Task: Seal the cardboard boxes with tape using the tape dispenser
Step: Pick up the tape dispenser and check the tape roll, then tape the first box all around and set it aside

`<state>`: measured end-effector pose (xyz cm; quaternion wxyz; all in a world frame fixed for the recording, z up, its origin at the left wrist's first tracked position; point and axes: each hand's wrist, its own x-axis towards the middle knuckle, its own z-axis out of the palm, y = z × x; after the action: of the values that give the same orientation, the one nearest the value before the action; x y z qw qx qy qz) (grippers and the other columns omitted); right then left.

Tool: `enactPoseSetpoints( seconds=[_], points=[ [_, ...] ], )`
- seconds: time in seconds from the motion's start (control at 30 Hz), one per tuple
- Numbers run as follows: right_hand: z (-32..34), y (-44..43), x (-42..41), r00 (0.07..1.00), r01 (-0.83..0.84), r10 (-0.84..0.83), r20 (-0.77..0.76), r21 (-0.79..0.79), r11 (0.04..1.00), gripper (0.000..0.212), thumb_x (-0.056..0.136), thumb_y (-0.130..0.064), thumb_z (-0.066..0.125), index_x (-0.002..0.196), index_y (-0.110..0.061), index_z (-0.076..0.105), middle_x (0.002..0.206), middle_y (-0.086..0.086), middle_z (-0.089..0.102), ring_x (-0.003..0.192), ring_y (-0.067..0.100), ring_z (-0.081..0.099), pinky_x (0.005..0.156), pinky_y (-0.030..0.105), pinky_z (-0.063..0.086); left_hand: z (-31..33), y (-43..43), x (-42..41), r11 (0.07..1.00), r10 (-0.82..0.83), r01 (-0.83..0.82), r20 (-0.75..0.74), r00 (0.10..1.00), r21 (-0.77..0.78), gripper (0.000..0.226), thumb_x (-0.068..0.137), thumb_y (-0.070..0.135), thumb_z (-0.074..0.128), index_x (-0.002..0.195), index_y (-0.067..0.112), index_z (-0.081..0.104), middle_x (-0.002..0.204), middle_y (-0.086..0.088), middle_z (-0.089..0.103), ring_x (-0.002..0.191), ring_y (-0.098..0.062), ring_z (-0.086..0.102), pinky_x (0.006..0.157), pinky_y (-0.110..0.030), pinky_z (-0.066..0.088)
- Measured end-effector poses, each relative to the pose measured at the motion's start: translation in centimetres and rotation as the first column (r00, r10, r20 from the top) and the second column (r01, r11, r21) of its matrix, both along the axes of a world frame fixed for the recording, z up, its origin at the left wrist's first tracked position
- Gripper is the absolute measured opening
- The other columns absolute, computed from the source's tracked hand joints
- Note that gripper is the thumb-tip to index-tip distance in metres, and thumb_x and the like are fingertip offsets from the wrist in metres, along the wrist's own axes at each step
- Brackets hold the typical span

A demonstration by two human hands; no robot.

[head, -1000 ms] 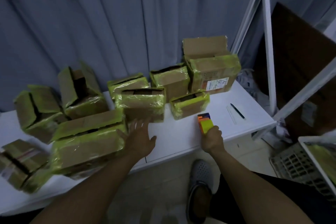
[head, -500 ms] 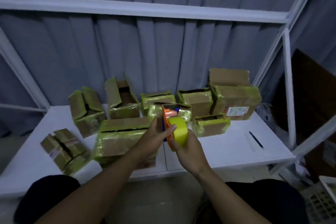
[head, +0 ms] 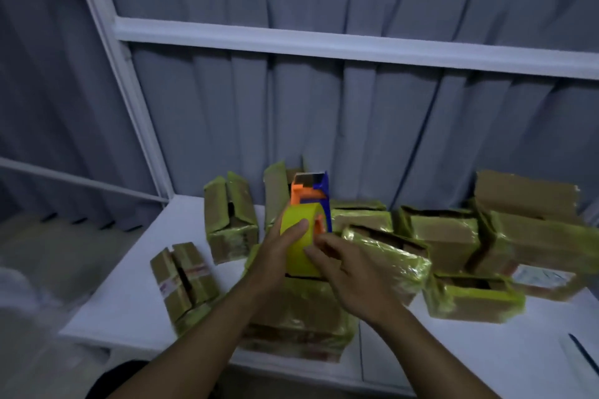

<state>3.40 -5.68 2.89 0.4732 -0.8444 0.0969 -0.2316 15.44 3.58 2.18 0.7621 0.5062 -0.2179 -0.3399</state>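
An orange and blue tape dispenser [head: 311,201] with a yellow tape roll [head: 299,244] is held up in front of me, above the table. My left hand [head: 278,253] grips the roll from the left, thumb lying on its face. From the right, my right hand [head: 350,272] holds the roll with its fingertips at the edge. Several cardboard boxes wrapped in yellow-green tape lie on the white table [head: 129,288]. The largest box [head: 301,317] is right below my hands, partly hidden by them. Others have open flaps, like the box [head: 230,217] at back left.
A small taped box [head: 184,278] lies at the table's left. More boxes [head: 473,298] crowd the right side. A dark pen [head: 583,353] lies near the right front edge. White shelf rails [head: 324,42] and a grey curtain stand behind.
The dispenser went from my right hand at the table edge up into both hands, and has turned upright. My view has tilted up and to the left.
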Motion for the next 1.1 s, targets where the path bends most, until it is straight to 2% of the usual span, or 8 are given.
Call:
enactPoseSetpoints(
  seconds=[0.2, 0.4, 0.47, 0.53, 0.6, 0.7, 0.97, 1.1],
  points=[
    [-2.3, -1.4, 2.9, 1.000, 0.001, -0.001, -0.001, -0.199, 0.980, 0.010, 0.099, -0.032, 0.064, 0.105, -0.023, 0.064, 0.092, -0.018, 0.065, 0.083, 0.003, 0.063, 0.067, 0.019, 0.046, 0.3, -1.2, 1.4, 0.983, 0.069, -0.108, 0.244, 0.967, 0.151, 0.028, 0.083, 0.025, 0.077, 0.110, 0.025, 0.071, 0.094, 0.005, 0.076, 0.088, -0.013, 0.073, 0.069, -0.024, 0.057],
    [-2.1, -2.2, 3.3, 0.986, 0.159, -0.127, 0.112, -0.352, 0.923, 0.016, 0.097, -0.044, 0.065, 0.107, -0.032, 0.068, 0.098, -0.019, 0.066, 0.085, -0.003, 0.059, 0.070, 0.011, 0.044, -0.1, -0.6, 3.6, 0.975, 0.100, -0.135, 0.196, 0.976, 0.179, 0.047, 0.071, 0.047, 0.085, 0.109, 0.021, 0.075, 0.105, -0.005, 0.075, 0.100, -0.026, 0.071, 0.091, -0.053, 0.056],
    [-1.9, -3.0, 3.1, 0.900, 0.410, -0.349, 0.263, -0.235, 0.881, 0.019, 0.097, -0.048, 0.064, 0.101, -0.030, 0.063, 0.097, -0.016, 0.060, 0.088, 0.004, 0.058, 0.074, 0.017, 0.045, -0.2, -0.1, 3.8, 0.984, 0.051, -0.073, 0.135, 0.990, 0.164, 0.045, 0.074, 0.039, 0.083, 0.111, 0.015, 0.074, 0.108, -0.011, 0.074, 0.103, -0.031, 0.070, 0.093, -0.054, 0.054],
    [-1.3, -3.7, 3.1, 0.872, 0.451, -0.460, 0.169, 0.092, 0.888, 0.034, 0.100, -0.060, 0.051, 0.113, -0.030, 0.060, 0.112, -0.013, 0.058, 0.106, 0.012, 0.060, 0.083, 0.025, 0.047, -0.2, 0.3, 3.6, 0.989, -0.019, 0.009, 0.064, 0.998, 0.145, 0.039, 0.079, 0.029, 0.076, 0.113, 0.010, 0.072, 0.110, -0.016, 0.073, 0.105, -0.036, 0.069, 0.094, -0.053, 0.055],
    [-0.9, -4.0, 3.3, 0.949, 0.302, -0.312, -0.053, 0.447, 0.842, 0.053, 0.099, -0.066, 0.037, 0.124, -0.030, 0.065, 0.119, -0.011, 0.069, 0.115, 0.015, 0.065, 0.090, 0.030, 0.051, -0.1, 0.5, 3.1, 0.989, -0.082, 0.076, 0.039, 0.996, 0.128, 0.039, 0.081, 0.023, 0.072, 0.116, 0.008, 0.070, 0.112, -0.017, 0.072, 0.106, -0.037, 0.068, 0.092, -0.049, 0.056],
    [-0.7, -3.6, 3.2, 0.991, 0.122, -0.119, -0.061, 0.778, 0.616, 0.056, 0.105, -0.056, 0.030, 0.118, -0.021, 0.072, 0.106, 0.007, 0.078, 0.100, 0.024, 0.075, 0.093, 0.045, 0.058, 0.2, 0.6, 2.5, 0.989, -0.110, 0.099, 0.099, 0.989, 0.113, 0.043, 0.079, 0.021, 0.071, 0.120, 0.012, 0.066, 0.112, -0.012, 0.073, 0.105, -0.031, 0.070, 0.090, -0.045, 0.058],
    [-2.5, -2.8, 2.4, 0.994, -0.088, -0.032, 0.104, 0.944, 0.318, 0.055, 0.102, -0.050, 0.037, 0.121, -0.015, 0.076, 0.120, 0.015, 0.073, 0.106, 0.026, 0.073, 0.085, 0.037, 0.061, 0.0, 0.7, 2.8, 0.996, 0.014, -0.039, 0.293, 0.956, 0.080, 0.045, 0.068, 0.036, 0.084, 0.110, 0.022, 0.072, 0.104, -0.004, 0.076, 0.098, -0.026, 0.072, 0.086, -0.044, 0.059],
    [-2.2, -2.9, 1.5, 0.967, -0.252, 0.092, 0.236, 0.926, 0.279, 0.057, 0.081, -0.047, 0.081, 0.125, -0.010, 0.074, 0.121, 0.015, 0.073, 0.107, 0.025, 0.073, 0.087, 0.037, 0.059, 0.2, 0.4, 3.3, 0.997, -0.009, -0.010, 0.228, 0.974, 0.080, 0.063, 0.061, 0.040, 0.086, 0.119, 0.025, 0.067, 0.110, -0.003, 0.075, 0.106, -0.025, 0.070, 0.097, -0.049, 0.054]
  ],
)
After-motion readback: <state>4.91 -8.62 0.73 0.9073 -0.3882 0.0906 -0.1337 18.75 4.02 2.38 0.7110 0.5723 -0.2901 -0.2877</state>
